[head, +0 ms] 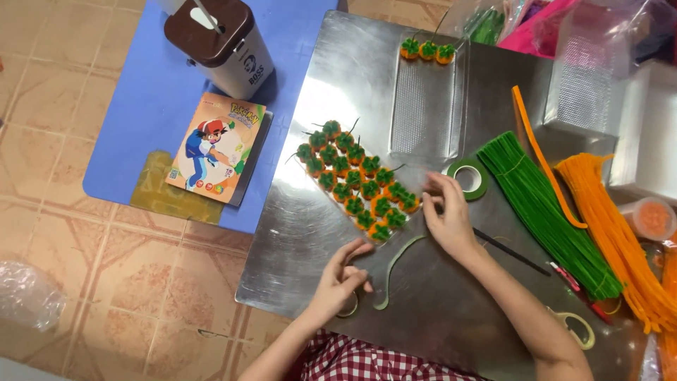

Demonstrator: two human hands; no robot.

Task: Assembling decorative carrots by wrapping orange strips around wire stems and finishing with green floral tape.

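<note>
On the steel worktop (310, 268), rows of orange-and-green pompoms (356, 180) are laid diagonally. Their near-right end is touched by the right hand (448, 219), fingers pinched. Near the left hand (338, 282), fingers loosely curled, a green strip (395, 264) curves, just right.

Orange-green pompoms (356, 185) at right hand (449, 220); green (546, 204), orange pipe cleaners (620, 240) beyond; sleeve (367, 360) probably red-white check.
</note>
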